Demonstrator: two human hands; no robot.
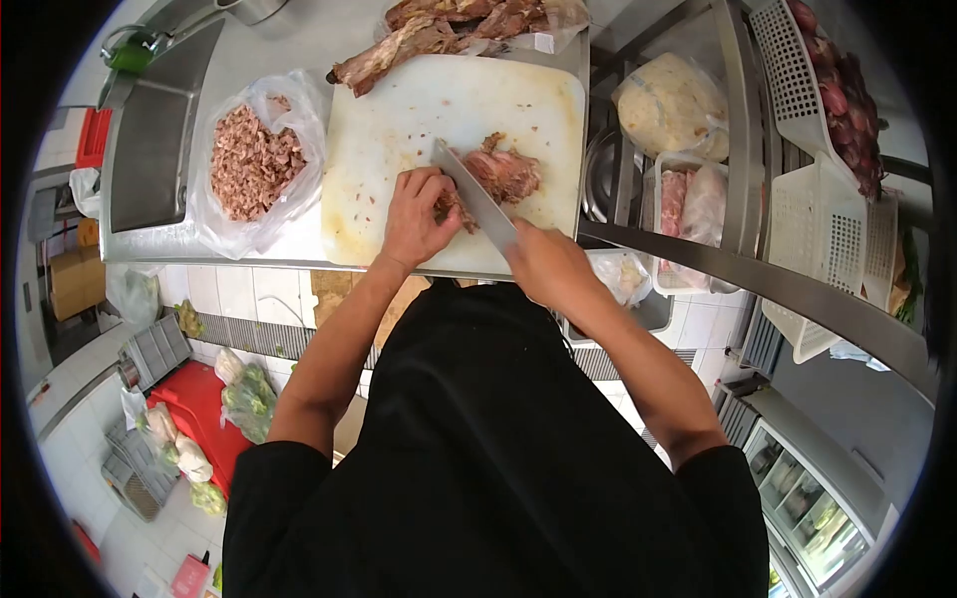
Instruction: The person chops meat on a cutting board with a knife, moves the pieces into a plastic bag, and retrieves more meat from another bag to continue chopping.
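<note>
My right hand (pixel 548 261) grips the handle of a kitchen knife (pixel 478 199), its broad blade slanting up and left over the white cutting board (pixel 369 120). My left hand (pixel 419 216) is closed, fingers curled on a small strip of meat (pixel 457 211) just left of the blade. To the right of the blade lies a larger piece of brownish-pink meat (pixel 508 171). Small scraps dot the board. Left of the board, an open clear plastic bag (pixel 311 149) holds a heap of chopped meat (pixel 251 164).
Large meat pieces (pixel 399 55) rest at the board's far edge. A metal sink (pixel 164 130) is on the left. To the right stands a metal rack (pixel 738 130) with a bagged pale food (pixel 673 105), a meat tub (pixel 688 204) and a basket of red onions (pixel 832 90).
</note>
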